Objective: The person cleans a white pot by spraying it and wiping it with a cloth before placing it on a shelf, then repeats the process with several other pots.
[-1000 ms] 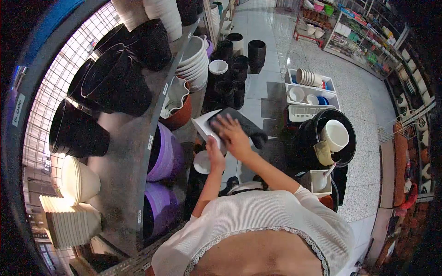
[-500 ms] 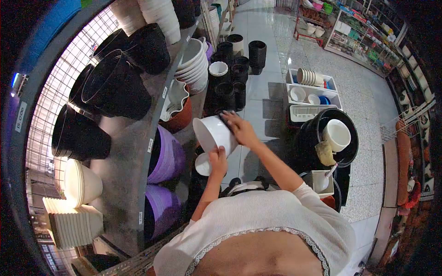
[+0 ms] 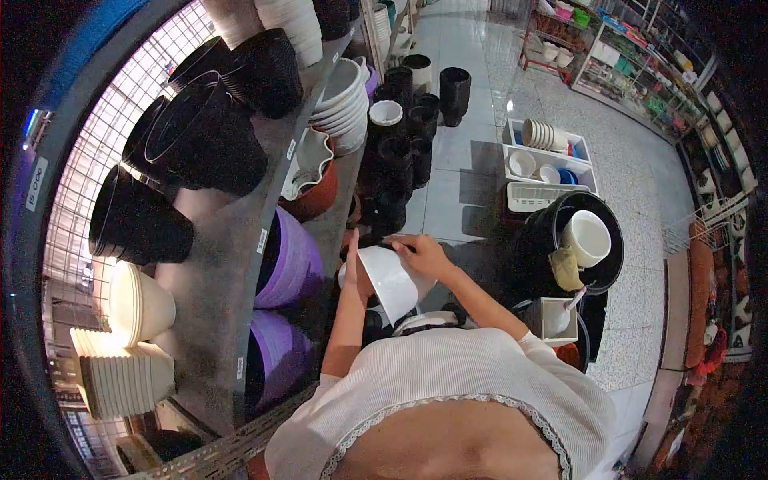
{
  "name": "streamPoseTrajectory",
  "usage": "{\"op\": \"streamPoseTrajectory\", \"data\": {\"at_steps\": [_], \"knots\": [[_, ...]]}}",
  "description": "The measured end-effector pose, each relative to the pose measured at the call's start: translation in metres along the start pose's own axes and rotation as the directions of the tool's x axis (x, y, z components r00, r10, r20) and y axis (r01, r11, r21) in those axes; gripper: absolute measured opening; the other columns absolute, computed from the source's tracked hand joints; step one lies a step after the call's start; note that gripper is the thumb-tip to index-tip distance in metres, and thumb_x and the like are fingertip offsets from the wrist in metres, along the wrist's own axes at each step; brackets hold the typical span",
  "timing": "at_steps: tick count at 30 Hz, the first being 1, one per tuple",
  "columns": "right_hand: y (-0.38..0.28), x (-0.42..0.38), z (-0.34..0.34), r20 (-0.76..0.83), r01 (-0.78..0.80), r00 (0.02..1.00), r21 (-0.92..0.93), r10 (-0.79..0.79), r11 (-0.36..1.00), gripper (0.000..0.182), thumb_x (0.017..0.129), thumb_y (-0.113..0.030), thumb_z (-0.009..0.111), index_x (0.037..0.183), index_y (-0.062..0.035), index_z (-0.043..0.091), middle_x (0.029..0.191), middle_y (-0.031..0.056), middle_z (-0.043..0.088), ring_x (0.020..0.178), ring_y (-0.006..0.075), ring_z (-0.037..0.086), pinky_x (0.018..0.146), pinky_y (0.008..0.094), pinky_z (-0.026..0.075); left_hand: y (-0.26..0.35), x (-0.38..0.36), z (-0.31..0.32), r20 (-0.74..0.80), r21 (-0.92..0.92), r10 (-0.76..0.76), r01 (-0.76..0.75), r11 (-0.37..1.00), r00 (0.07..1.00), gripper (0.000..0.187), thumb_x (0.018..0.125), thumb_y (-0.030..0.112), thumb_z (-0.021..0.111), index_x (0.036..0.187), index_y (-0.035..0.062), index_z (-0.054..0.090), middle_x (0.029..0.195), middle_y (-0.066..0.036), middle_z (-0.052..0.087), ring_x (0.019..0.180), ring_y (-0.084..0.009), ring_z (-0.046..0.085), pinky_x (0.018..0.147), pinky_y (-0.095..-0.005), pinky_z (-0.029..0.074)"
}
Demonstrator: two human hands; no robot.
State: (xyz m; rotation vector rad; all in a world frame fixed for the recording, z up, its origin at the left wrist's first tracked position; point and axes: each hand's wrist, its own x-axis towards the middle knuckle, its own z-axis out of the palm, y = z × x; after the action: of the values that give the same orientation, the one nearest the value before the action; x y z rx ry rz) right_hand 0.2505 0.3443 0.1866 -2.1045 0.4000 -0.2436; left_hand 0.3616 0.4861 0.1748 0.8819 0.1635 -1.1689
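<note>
A white pot is held in front of my body, tilted with its wide rim toward the lower left. My left hand is at the pot's left side, partly inside or behind the rim, with its fingers pointing up. My right hand presses on the pot's upper side with bent fingers; a small dark thing shows under its fingertips, too small to make out. Behind my left hand a second white pot is mostly hidden. Stacks of black pots stand on the floor just beyond.
Shelves on the left hold black pots, purple pots, a brown pot and cream pots. At right stand a black tub with a white pot, a cloth and white crates.
The white pot has come lower and closer to my body and has turned, its rim now facing down. My left hand has moved from its lower edge to its left side.
</note>
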Motion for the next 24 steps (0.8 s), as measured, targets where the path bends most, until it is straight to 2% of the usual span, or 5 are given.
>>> {"op": "streamPoseTrajectory", "data": {"at_steps": [10,14,15,20,24], "knots": [[-0.01,-0.023,0.036,0.066,0.408,0.912,-0.079,-0.404,0.909,0.051,0.092,-0.025,0.046,0.138,-0.0048,0.036,0.147,0.0118,0.029,0.138,0.0294,0.021,0.111,0.0484,0.018,-0.01,0.02,-0.009,-0.102,-0.097,0.317,-0.327,0.94,0.943,0.077,0.083,0.071,0.037,0.128,0.0087,0.043,0.121,-0.012,0.051,0.112,-0.0293,0.049,0.095,-0.0434,0.041],[-0.01,0.009,0.014,-0.073,0.27,0.962,0.096,-0.264,0.958,0.054,0.084,-0.005,0.053,0.135,-0.0041,0.039,0.122,0.0117,0.059,0.116,0.0307,0.054,0.109,0.0498,0.022,-0.023,0.027,-0.016,0.048,-0.189,0.36,-0.346,0.919,0.932,0.071,0.088,0.065,0.035,0.132,0.0098,0.042,0.125,-0.012,0.052,0.11,-0.033,0.052,0.097,-0.0474,0.039],[-0.01,0.015,0.01,-0.241,0.37,0.904,0.022,-0.354,0.929,0.043,0.079,0.003,0.052,0.122,0.0006,0.052,0.101,0.0107,0.068,0.095,0.0269,0.065,0.102,0.0455,0.037,-0.027,0.032,-0.023,0.091,-0.26,0.319,-0.287,0.922,0.943,0.07,0.088,0.063,0.038,0.133,0.0093,0.042,0.127,-0.01,0.052,0.112,-0.0313,0.051,0.097,-0.0453,0.038],[0.044,0.047,0.005,-0.33,0.18,0.944,0.495,-0.008,0.85,0.016,0.075,0.006,0.058,0.085,0.0,0.068,0.08,0.0093,0.069,0.074,0.019,0.068,0.065,0.0306,0.053,-0.044,0.031,-0.019,-0.059,0.083,0.405,-0.4,0.913,0.912,0.061,0.09,0.054,0.046,0.125,0.0044,0.047,0.118,-0.011,0.055,0.103,-0.0245,0.056,0.089,-0.0375,0.044],[0.062,0.077,-0.045,-0.212,-0.116,0.871,0.788,0.443,0.605,0.013,0.076,0.003,0.063,0.086,-0.001,0.067,0.079,0.0059,0.067,0.066,0.0126,0.062,0.059,0.0266,0.049,-0.055,0.032,-0.029,-0.129,0.393,0.505,-0.424,0.816,0.853,0.051,0.091,0.044,0.052,0.12,0.0022,0.047,0.11,-0.011,0.057,0.097,-0.0228,0.057,0.083,-0.0357,0.046]]}}
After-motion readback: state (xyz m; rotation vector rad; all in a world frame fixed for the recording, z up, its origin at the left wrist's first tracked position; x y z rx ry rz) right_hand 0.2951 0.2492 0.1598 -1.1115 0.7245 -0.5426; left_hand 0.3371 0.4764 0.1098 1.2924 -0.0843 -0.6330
